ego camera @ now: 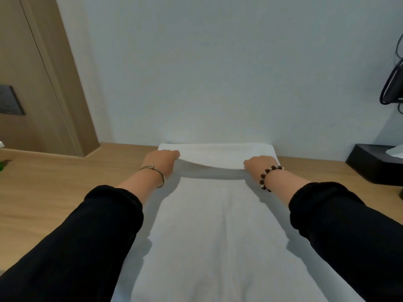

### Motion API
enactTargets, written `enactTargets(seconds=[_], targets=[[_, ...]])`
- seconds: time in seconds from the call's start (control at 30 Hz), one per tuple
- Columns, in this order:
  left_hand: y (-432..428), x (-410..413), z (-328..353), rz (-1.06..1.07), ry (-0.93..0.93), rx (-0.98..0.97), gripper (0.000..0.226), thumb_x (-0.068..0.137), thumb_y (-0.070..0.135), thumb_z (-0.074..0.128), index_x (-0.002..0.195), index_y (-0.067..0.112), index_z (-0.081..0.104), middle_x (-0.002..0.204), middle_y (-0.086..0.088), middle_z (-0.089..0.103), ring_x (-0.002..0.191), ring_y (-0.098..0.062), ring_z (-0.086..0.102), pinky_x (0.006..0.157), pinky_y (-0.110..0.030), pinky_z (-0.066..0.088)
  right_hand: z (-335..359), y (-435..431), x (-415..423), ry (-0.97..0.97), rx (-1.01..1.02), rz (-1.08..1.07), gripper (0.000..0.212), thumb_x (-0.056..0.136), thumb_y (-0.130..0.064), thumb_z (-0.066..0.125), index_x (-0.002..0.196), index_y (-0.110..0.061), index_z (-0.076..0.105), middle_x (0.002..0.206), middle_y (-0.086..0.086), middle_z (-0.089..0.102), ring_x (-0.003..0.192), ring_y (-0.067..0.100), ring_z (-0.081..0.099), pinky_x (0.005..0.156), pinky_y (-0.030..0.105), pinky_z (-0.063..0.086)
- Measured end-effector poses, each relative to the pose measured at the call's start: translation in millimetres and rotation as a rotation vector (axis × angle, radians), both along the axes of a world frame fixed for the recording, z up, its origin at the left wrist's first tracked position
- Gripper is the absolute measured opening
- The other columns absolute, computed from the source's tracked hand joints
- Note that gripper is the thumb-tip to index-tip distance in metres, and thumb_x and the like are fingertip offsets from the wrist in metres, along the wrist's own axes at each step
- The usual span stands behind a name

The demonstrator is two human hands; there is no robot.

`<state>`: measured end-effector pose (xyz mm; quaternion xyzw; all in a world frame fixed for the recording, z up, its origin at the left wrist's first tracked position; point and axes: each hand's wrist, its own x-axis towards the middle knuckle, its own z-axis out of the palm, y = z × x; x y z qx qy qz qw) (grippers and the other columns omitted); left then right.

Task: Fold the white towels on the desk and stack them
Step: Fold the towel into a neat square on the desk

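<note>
On the wooden desk (54,182), seen from the head camera: a white towel (218,225) lies lengthwise, running from the bottom edge of the view to the pale wall (218,62) at the back. Its far end forms a flap whose near edge is raised off the layer below (note the dark shadow band beneath it) and sags slightly between the two hands.

The left hand (162,159) grasps the flap's left corner with curled fingers. A thin metal bangle (152,171) circles that wrist. The right hand (260,164) grasps the right corner in the same manner, and a bracelet of dark and pale beads (267,177) sits on its wrist. Both forearms reach forward along the towel's long sides in black sleeves (98,236) pushed back from the wrists.

Surroundings: a black box (370,162) with a white sheet showing at its top stands on the desk at the right, well apart from the towel. Above it a dark device with cables (392,88) is on the wall. A brown wooden panel (43,83) carrying a dark switch plate (9,100) fills the left side.
</note>
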<state>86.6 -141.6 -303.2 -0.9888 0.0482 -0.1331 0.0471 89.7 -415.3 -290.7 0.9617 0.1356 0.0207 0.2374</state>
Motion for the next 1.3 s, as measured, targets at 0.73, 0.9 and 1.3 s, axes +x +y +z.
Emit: enactTargets(seconds=[0.73, 0.9, 1.3], targets=[[1, -252, -21, -0.159, -0.139, -0.12, 0.04, 0.08, -0.004, 0.048, 0.111, 0.016, 0.064, 0.113, -0.006, 0.064, 0.102, -0.027, 0.057, 0.082, -0.038, 0.046, -14, -24, -251, -0.184, 0.415, -0.019, 0.028, 0.086, -0.003, 0.039, 0.104, -0.014, 0.058, 0.107, 0.006, 0.061, 0.1, 0.027, 0.059, 0.07, 0.029, 0.043], [1, -258, -54, -0.081, 0.224, -0.139, 0.047, 0.102, 0.033, 0.029, 0.148, 0.029, 0.025, 0.157, 0.005, 0.021, 0.144, -0.02, 0.018, 0.115, -0.038, 0.022, -48, -33, -248, 0.131, 0.441, -0.141, 0.052, 0.094, -0.007, 0.025, 0.146, -0.017, 0.021, 0.151, 0.005, 0.022, 0.136, 0.025, 0.025, 0.107, 0.045, 0.031], [-3, -116, -52, 0.024, 0.351, -0.103, 0.049, 0.103, 0.035, 0.022, 0.15, 0.028, 0.015, 0.159, 0.003, 0.01, 0.145, -0.024, 0.007, 0.115, -0.041, 0.014, -49, -36, -87, 0.256, 0.381, -0.157, 0.079, 0.085, 0.004, 0.045, 0.15, -0.026, 0.011, 0.158, 0.001, 0.008, 0.143, 0.027, 0.013, 0.112, 0.049, 0.026]])
